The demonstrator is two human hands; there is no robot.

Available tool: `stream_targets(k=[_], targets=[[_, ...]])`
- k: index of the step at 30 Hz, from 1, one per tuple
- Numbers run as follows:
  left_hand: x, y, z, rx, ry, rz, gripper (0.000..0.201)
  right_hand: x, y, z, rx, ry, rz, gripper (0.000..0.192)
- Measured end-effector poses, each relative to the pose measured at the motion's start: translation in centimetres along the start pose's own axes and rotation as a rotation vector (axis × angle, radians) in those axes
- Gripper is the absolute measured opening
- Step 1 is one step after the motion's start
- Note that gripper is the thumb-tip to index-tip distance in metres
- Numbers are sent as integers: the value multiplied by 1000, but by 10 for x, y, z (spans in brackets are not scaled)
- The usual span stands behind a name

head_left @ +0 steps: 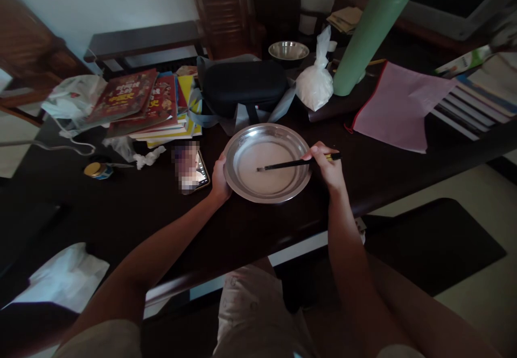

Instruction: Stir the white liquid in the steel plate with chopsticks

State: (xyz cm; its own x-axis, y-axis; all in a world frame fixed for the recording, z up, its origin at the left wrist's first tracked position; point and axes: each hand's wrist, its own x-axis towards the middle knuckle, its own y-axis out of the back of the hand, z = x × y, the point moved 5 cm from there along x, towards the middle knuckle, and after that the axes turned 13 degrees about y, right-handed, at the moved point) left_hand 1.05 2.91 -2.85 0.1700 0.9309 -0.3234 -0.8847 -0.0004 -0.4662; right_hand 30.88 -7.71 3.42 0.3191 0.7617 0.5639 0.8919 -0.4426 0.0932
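A wide stainless steel bowl [269, 199] sits on the dark table in front of me, its bottom covered by something smooth and white. I cannot tell whether that is powder or liquid. My left hand [220, 180] is closed on the bowl's left rim. In my right hand [329, 167], at the bowl's right edge, are black chopsticks [285, 164] with gold-marked ends. They slant across the rim, their tips touching the white contents near the middle. A phone [204, 174] with a lit screen lies just left of my left hand.
Behind the bowl are a black case [244, 86], a tied bag of white powder [315, 88], a green flask [374, 40] and another metal bowl [288, 50]. Stacked books [123, 94] and a small jar [98, 170] lie left. A pink pouch [399, 107] is right.
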Motion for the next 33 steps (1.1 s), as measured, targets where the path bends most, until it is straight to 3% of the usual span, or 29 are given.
stream_targets(k=[4,8,12,17,21,25,29,33], targets=[[-1,-1,-1,-14,2,12,20,0,3,0,-27,-7,52,60],[-1,-2,1,15,-3,-3,22,0,0,1,-19,-17,-9,60],[-1,-1,1,23,1,-4,24,0,3,-1,-45,8,58,62],[0,1,-1,6,18,3,26,0,-1,1,-13,-18,-4,58],[1,1,-2,-4,14,0,24,0,3,1,-27,-7,65,61],[0,1,-2,12,-7,-6,23,-1,0,1,-24,-15,-2,57],[1,2,-1,2,-16,5,21,-1,5,2,-24,11,72,58],[0,3,-1,9,-15,7,21,-1,1,4,-4,-8,5,56]])
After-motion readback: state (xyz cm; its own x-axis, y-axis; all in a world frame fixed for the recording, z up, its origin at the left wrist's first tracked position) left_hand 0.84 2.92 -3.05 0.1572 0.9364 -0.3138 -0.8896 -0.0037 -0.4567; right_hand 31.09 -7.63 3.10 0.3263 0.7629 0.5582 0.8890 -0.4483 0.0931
